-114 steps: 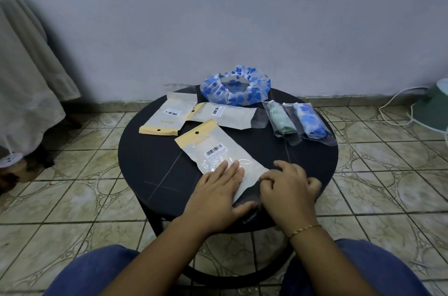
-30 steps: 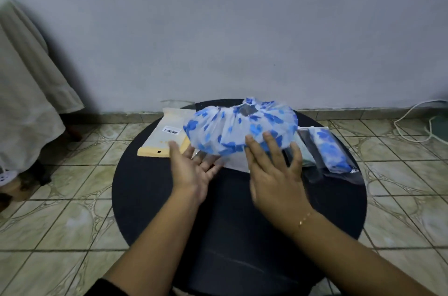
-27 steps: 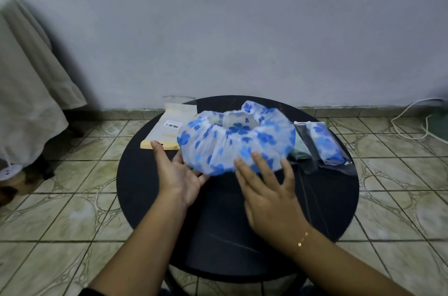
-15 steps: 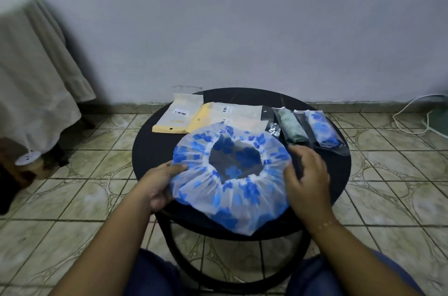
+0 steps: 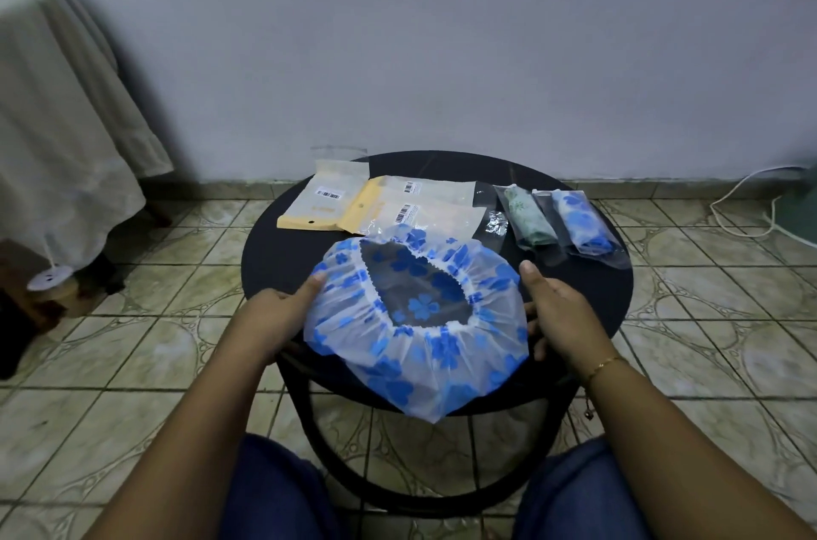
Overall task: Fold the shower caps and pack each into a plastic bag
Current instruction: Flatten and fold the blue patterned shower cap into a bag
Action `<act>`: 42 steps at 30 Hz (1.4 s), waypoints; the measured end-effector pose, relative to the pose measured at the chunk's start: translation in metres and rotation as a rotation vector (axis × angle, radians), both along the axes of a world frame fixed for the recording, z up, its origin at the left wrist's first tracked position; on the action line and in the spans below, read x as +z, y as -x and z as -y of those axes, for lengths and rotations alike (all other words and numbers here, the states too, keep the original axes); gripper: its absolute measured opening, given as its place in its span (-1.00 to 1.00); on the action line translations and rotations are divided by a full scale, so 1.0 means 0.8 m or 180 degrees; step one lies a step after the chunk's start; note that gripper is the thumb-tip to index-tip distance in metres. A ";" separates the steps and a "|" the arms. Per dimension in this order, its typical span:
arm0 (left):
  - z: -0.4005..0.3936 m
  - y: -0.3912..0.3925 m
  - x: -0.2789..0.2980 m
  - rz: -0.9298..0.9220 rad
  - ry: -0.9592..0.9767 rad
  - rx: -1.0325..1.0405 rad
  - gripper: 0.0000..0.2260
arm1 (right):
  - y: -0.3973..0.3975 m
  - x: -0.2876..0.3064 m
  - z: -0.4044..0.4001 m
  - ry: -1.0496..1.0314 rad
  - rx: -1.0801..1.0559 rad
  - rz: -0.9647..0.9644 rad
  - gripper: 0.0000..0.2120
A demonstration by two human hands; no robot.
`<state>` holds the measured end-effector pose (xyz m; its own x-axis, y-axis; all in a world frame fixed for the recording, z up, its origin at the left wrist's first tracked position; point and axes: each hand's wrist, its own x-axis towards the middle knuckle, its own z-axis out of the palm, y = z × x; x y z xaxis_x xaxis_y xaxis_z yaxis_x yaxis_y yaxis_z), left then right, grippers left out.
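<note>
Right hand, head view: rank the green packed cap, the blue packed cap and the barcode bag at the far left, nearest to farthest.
From the right hand:
1. Green packed cap, just beyond the fingertips.
2. Blue packed cap, beyond and to the right.
3. Barcode bag, at the table's far left edge.

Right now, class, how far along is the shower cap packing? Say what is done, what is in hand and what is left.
Done: two rolled caps sit bagged at the table's far right, a green cap and a blue cap.
In hand: the left hand and right hand hold an open blue-flowered cap by its sides, not yet folded.
Left: fold it and slip it into one of the flat bags behind.
</note>
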<state>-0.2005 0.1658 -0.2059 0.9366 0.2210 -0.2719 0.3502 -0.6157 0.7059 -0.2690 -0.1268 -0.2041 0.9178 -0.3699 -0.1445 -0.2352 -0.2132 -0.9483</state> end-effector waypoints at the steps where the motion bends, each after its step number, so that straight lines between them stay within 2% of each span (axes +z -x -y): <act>1: 0.000 -0.003 -0.002 0.0016 0.0033 -0.0083 -0.46 | -0.001 -0.002 -0.001 -0.0012 0.0061 -0.0019 -0.64; 5: -0.002 -0.018 -0.006 0.0084 0.0514 0.0021 -0.34 | -0.003 -0.002 -0.001 -0.0336 0.0528 -0.0285 -0.68; 8: -0.005 -0.034 -0.009 0.0378 0.0437 0.0111 -0.35 | 0.000 0.004 -0.002 -0.0253 0.0683 -0.0367 -0.74; 11: 0.005 -0.039 -0.004 0.0725 0.0042 -0.0079 -0.42 | -0.011 -0.004 -0.001 0.0444 0.0151 0.0053 -0.64; 13: 0.013 -0.040 -0.003 0.0855 -0.0143 -0.0393 -0.49 | -0.027 -0.016 0.000 0.0926 -0.0043 0.0336 -0.78; 14: 0.017 -0.043 -0.004 0.0845 -0.0151 -0.0553 -0.53 | -0.033 -0.019 0.000 0.1266 0.0045 0.0310 -0.82; 17: 0.026 -0.051 -0.012 0.0721 -0.0111 -0.0880 -0.60 | -0.054 -0.033 0.002 0.2198 0.0576 0.0122 -0.73; 22: 0.031 -0.071 -0.031 0.0644 -0.0573 -0.1060 -0.57 | -0.067 -0.026 -0.007 0.3032 0.0898 -0.0145 -0.65; 26: 0.037 -0.086 -0.035 0.0653 -0.0668 -0.1070 -0.58 | -0.086 -0.024 -0.012 0.2940 0.0996 -0.0223 -0.54; 36: 0.056 -0.117 -0.035 0.0634 -0.0849 -0.1105 -0.57 | -0.120 -0.032 -0.005 0.3002 0.0962 -0.0201 -0.55; 38: 0.058 -0.116 -0.032 0.0669 -0.0764 -0.1107 -0.56 | -0.119 -0.029 -0.004 0.2682 0.0913 -0.0256 -0.62; 40: 0.057 -0.110 -0.032 0.0711 -0.0631 -0.1162 -0.54 | -0.115 -0.025 -0.004 0.2180 0.0788 -0.0117 -0.88; 41: 0.056 -0.106 -0.031 0.0736 -0.0547 -0.1202 -0.53 | -0.111 -0.023 -0.002 0.2032 0.0733 0.0011 -0.92; 42: 0.052 -0.103 -0.033 0.0764 -0.0468 -0.1241 -0.51 | -0.106 -0.022 0.000 0.1820 0.0659 0.0143 -0.85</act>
<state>-0.1185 0.1246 -0.2322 0.9898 -0.1393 -0.0299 -0.0889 -0.7680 0.6342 -0.1843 -0.1267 -0.2215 0.9795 -0.1907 0.0649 -0.0969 -0.7286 -0.6780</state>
